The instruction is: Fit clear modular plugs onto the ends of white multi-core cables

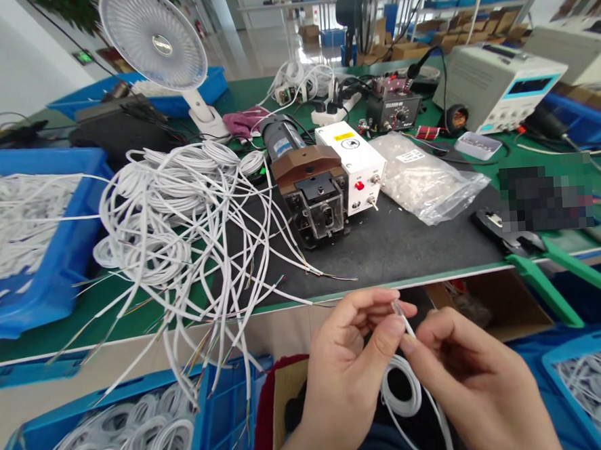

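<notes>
Green workbench behind, thin white coiled cable (399, 389), left hand (347, 365) and right hand (462, 371) pinching its tip

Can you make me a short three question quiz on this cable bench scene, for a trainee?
1. True or false: both hands pinch the end of one white cable.
2. What lies to the right of the small bench machine? A. a clear plastic bag of small parts B. a fan C. a blue bin
3. Where do the green-handled pliers lie?

Key
1. True: the left hand and right hand meet at the cable's tip, with its coil hanging below.
2. A: the clear bag lies on the dark mat.
3. At the table's right front edge, handles sticking out past it.
</notes>
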`<action>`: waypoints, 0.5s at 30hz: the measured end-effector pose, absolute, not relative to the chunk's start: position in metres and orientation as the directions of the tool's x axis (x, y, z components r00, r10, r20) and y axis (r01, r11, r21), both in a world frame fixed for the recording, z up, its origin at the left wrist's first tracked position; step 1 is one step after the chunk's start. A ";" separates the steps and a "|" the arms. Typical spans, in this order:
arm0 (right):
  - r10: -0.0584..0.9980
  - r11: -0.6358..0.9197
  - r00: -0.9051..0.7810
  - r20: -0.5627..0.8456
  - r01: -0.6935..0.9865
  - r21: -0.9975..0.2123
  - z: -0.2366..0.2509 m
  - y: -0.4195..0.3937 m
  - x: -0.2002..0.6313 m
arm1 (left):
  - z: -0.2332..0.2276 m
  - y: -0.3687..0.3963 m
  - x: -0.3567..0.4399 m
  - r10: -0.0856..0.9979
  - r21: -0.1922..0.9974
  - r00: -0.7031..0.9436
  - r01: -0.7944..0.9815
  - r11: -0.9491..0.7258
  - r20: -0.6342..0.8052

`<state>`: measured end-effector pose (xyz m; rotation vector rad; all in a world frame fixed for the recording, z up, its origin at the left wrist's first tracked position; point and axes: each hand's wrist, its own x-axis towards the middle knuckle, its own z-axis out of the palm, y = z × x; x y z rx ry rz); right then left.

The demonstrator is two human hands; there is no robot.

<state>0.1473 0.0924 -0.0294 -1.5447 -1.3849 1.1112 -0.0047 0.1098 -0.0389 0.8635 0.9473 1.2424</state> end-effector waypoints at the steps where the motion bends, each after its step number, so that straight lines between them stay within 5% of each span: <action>1: 0.994 -0.111 0.027 -0.109 0.322 -0.940 -0.029 0.091 0.148 | -0.039 0.109 -0.004 0.992 0.922 0.071 -0.366 0.127 -0.108; 9: 0.988 -0.126 -0.052 -0.147 0.289 -0.949 -0.034 0.070 0.151 | -0.029 0.097 -0.001 0.983 0.905 0.140 -0.393 0.163 -0.117; 15: 0.974 0.074 -0.225 -0.017 0.389 -0.918 -0.072 0.030 0.154 | -0.033 0.095 -0.003 0.979 0.818 0.177 -0.545 0.184 -0.103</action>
